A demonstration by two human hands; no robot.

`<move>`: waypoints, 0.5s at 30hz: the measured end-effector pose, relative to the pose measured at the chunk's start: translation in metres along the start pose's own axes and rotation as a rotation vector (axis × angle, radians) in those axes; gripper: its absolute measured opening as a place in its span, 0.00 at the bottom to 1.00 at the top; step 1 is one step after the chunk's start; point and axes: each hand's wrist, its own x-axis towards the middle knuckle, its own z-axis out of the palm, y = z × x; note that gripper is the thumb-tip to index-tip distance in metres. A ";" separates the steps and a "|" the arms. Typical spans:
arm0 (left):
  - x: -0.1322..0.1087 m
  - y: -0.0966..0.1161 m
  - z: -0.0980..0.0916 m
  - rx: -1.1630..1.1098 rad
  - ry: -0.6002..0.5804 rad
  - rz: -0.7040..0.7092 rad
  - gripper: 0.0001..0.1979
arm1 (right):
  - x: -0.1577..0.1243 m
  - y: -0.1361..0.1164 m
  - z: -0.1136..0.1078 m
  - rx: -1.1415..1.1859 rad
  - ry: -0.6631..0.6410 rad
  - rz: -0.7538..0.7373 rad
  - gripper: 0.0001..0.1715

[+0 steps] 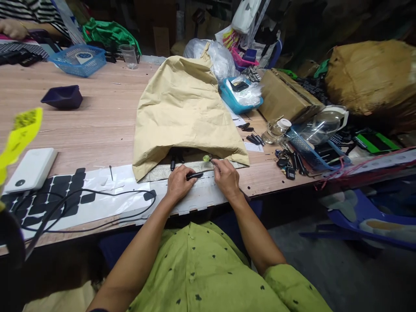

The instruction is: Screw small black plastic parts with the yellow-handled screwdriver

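My left hand (pixel 178 183) is closed on a small black stick-like part (pixel 195 175), pinning it flat on a white sheet (pixel 195 195) at the table's near edge. My right hand (pixel 226 177) pinches a thin tool with a yellow-green tip (pixel 207 158), held just beyond the black part. Both hands sit right in front of the open mouth of a big tan paper bag (pixel 185 104) lying on the table. A couple more black parts (pixel 173 164) lie inside the bag's opening.
A white sheet with black stickers (pixel 65 195), a black cable (pixel 107 193) and a white power bank (pixel 30 169) lie left. Blue baskets (pixel 79 58) (pixel 238 102), a dark tray (pixel 63 96), a plastic cup (pixel 129 55), cardboard boxes (pixel 286 95) and loose black parts (pixel 255 139) crowd the table. Another person's arm (pixel 14 28) is far left.
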 end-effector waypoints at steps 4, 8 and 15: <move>0.001 -0.002 0.000 0.007 -0.009 0.032 0.06 | 0.003 0.012 0.016 -0.111 0.018 0.000 0.17; -0.001 -0.004 -0.005 0.004 -0.055 0.070 0.08 | -0.001 0.011 0.022 -0.156 0.016 -0.006 0.17; -0.072 -0.004 -0.018 -0.003 -0.237 0.371 0.07 | -0.001 0.005 0.021 -0.183 -0.019 0.010 0.18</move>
